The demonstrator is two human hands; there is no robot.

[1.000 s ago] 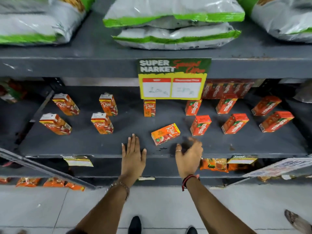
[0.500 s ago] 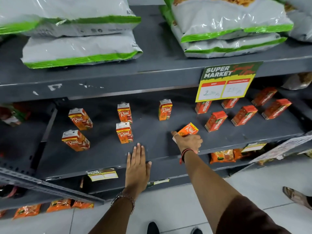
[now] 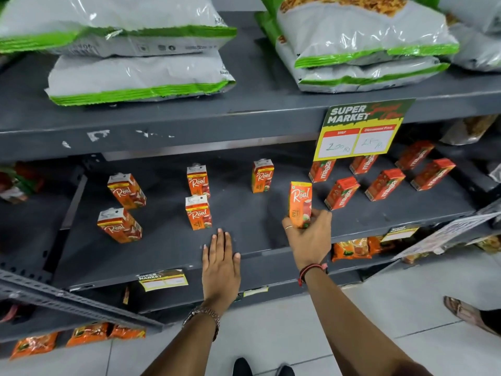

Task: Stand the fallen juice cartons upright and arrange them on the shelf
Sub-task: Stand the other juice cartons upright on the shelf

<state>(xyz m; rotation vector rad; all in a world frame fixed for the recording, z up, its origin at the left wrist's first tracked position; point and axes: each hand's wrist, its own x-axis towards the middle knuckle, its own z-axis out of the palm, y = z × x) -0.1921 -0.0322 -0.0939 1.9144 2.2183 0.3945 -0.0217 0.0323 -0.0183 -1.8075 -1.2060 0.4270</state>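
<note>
My right hand [image 3: 307, 236] grips an orange Real juice carton [image 3: 300, 198] by its lower end and holds it upright just above the grey middle shelf [image 3: 168, 251]. My left hand [image 3: 220, 263] lies flat on the shelf's front edge, fingers apart, holding nothing. Several other Real cartons stand on the shelf: two at the left [image 3: 126, 191] [image 3: 119, 225], two in the middle [image 3: 198, 181] [image 3: 198, 216] and one further back [image 3: 262, 176]. Red Maaza cartons [image 3: 341, 192] stand to the right.
A yellow Super Market price sign [image 3: 357, 131] hangs from the upper shelf, which carries large white and green bags [image 3: 141, 77]. Orange snack packets [image 3: 351, 249] fill the lower shelf. A metal rail [image 3: 76, 302] juts out at lower left. Another person's foot [image 3: 466, 313] is at right.
My right hand reached the fallen Real carton, took hold of it and turned it upright. My view shifted left. My left hand stayed flat on the shelf edge.
</note>
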